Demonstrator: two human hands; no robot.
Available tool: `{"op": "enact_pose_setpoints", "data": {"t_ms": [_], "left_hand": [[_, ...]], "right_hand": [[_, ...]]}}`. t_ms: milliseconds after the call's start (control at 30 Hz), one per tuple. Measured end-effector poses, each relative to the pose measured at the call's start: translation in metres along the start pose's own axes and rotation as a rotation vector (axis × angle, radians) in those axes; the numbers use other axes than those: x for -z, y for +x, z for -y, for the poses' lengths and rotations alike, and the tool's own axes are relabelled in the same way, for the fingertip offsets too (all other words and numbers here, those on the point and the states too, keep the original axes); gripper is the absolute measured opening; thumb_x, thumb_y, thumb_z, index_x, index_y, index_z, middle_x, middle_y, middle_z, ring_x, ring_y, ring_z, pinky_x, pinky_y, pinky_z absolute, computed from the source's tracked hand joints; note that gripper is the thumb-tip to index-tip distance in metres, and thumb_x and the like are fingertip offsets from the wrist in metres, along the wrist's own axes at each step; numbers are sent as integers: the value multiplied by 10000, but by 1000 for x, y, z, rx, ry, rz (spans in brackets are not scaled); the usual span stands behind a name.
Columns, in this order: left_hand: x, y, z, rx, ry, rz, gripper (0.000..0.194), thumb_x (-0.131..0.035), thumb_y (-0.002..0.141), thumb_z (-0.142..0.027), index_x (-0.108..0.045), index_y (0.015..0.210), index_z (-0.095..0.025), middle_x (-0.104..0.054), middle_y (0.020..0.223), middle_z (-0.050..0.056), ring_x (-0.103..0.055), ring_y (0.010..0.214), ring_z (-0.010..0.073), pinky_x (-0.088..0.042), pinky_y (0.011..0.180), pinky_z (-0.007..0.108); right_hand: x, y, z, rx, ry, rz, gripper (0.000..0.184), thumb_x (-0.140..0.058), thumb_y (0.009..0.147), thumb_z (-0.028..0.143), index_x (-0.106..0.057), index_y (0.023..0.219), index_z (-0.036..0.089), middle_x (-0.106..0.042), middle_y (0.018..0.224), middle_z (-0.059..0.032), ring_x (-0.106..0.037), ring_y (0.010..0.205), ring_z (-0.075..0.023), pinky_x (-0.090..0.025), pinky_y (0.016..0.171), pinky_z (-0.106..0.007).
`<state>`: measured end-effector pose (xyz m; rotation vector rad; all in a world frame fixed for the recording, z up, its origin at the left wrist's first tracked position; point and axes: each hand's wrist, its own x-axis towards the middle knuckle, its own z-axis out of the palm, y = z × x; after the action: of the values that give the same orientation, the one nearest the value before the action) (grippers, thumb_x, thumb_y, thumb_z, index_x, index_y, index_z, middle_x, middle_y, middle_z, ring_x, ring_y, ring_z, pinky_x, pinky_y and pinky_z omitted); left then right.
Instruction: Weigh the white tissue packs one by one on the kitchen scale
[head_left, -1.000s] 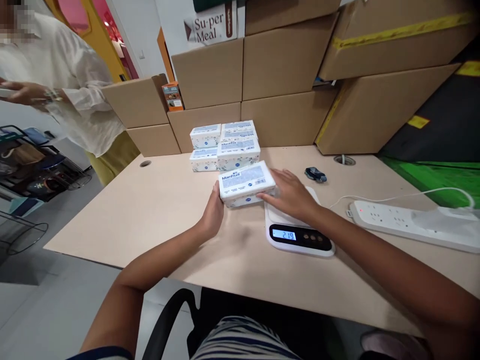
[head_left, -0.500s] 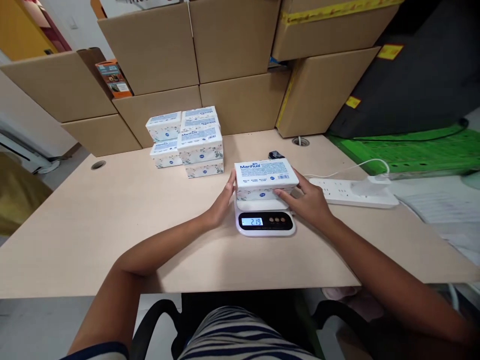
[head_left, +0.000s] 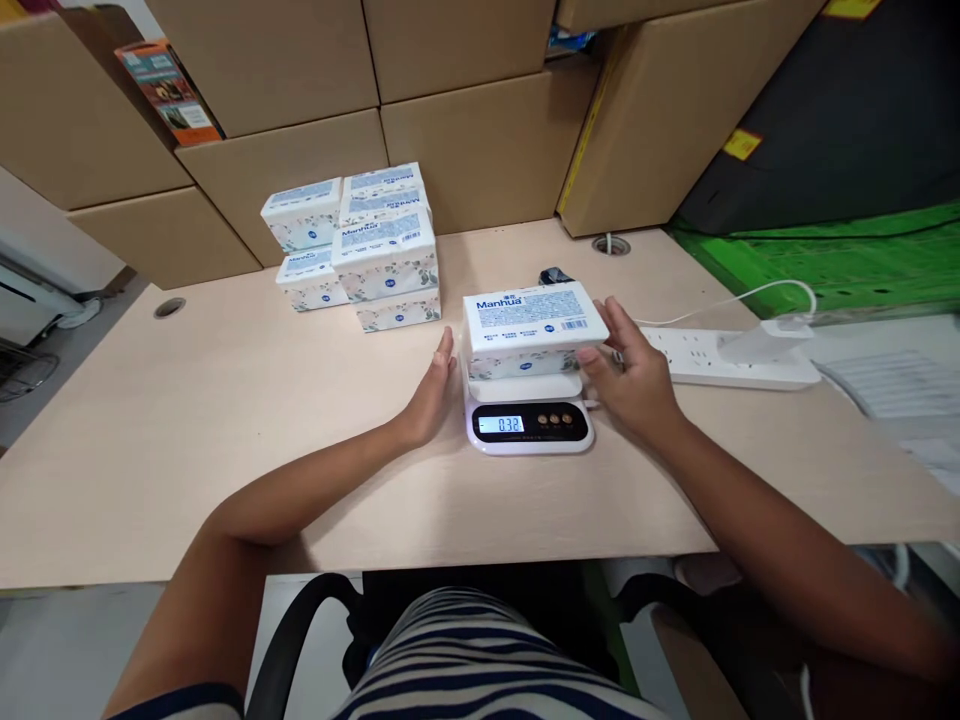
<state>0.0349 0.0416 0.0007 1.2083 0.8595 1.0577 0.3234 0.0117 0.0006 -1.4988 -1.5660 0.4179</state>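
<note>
A white tissue pack point(head_left: 532, 325) with blue print rests on a small white digital scale point(head_left: 530, 445), whose lit display reads about 0.32. My left hand point(head_left: 429, 400) stands on edge just left of the scale, a small gap from the pack, its fingers stretched out and holding nothing. At the pack's right end is my right hand point(head_left: 636, 372), fingers apart, the thumb close to the front right corner; whether it touches cannot be told. More tissue packs point(head_left: 388, 250) of the same kind are stacked at the back left of the table.
Cardboard boxes point(head_left: 480, 150) line the back of the table point(head_left: 187, 430). On the right lies a white power strip point(head_left: 705, 360) with a plug and cable. A small black item point(head_left: 555, 275) sits behind the scale. Green plastic crates point(head_left: 847, 270) stand at far right.
Both hands have let go of the tissue pack and drawn apart from its sides. The display went from about 219 to about 0.32. The camera view has tilted down a little.
</note>
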Motion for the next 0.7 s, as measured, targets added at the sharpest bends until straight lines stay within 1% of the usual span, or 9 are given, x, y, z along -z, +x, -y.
{"op": "enact_pose_setpoints", "data": {"t_ms": [67, 133, 200, 267, 367, 500, 600, 700], "left_hand": [[5, 5, 1, -83, 116, -9, 965, -387, 1011, -914, -340, 1778, -330, -136, 1917, -21, -20, 1794, 281, -99, 1465, 421], [10, 11, 1, -132, 184, -55, 983, -301, 996, -948, -298, 1785, -361, -98, 1923, -24, -25, 1795, 268, -104, 1464, 449], [12, 16, 1, -133, 208, -100, 997, -238, 980, -969, -269, 1787, -385, -89, 1925, -21, -47, 1795, 262, -128, 1461, 479], [12, 19, 0, -124, 225, -124, 1021, -180, 969, -979, -242, 1794, -381, -80, 1927, -12, -58, 1794, 256, -151, 1457, 480], [10, 19, -2, -129, 250, -121, 1044, -152, 965, -980, -230, 1800, -358, -85, 1928, 8, -63, 1793, 246, -174, 1453, 455], [8, 17, -4, -127, 263, -129, 1018, -127, 976, -963, -264, 1791, -369, -121, 1925, 9, -78, 1793, 256, -196, 1448, 460], [7, 17, -5, -117, 265, -128, 1007, -111, 978, -959, -279, 1785, -380, -130, 1925, 7, -89, 1792, 267, -197, 1446, 479], [7, 18, -4, -114, 255, -120, 1026, -128, 973, -968, -281, 1786, -361, -130, 1925, 21, -92, 1792, 278, -194, 1446, 488]], "right_hand": [[0, 2, -7, 17, 47, -50, 859, -456, 1079, 699, -278, 1806, 278, -480, 1775, -175, -570, 1570, -412, -542, 1240, -637], [1, 5, -13, 9, 61, -84, 858, -333, 1096, 741, -200, 1823, 306, -441, 1797, -181, -570, 1575, -394, -559, 1215, -615], [4, 9, -17, -21, 39, -101, 848, -238, 1097, 762, -126, 1831, 350, -431, 1804, -171, -580, 1566, -392, -580, 1178, -612], [7, 13, -19, -70, 27, -108, 825, -188, 1097, 761, -77, 1828, 396, -435, 1806, -150, -584, 1561, -395, -598, 1142, -608], [11, 18, -23, -138, 73, -136, 780, -137, 1109, 722, -95, 1825, 414, -446, 1804, -127, -579, 1564, -396, -607, 1123, -602], [12, 21, -31, -136, 68, -121, 760, -77, 1120, 665, -105, 1828, 391, -426, 1817, -123, -580, 1562, -396, -607, 1119, -607], [11, 21, -34, -129, 67, -109, 770, -68, 1115, 678, -86, 1829, 389, -422, 1820, -118, -575, 1568, -390, -609, 1119, -602], [10, 20, -32, -141, 90, -111, 795, -73, 1104, 723, -106, 1827, 394, -419, 1821, -122, -576, 1566, -390, -608, 1117, -604]]}}
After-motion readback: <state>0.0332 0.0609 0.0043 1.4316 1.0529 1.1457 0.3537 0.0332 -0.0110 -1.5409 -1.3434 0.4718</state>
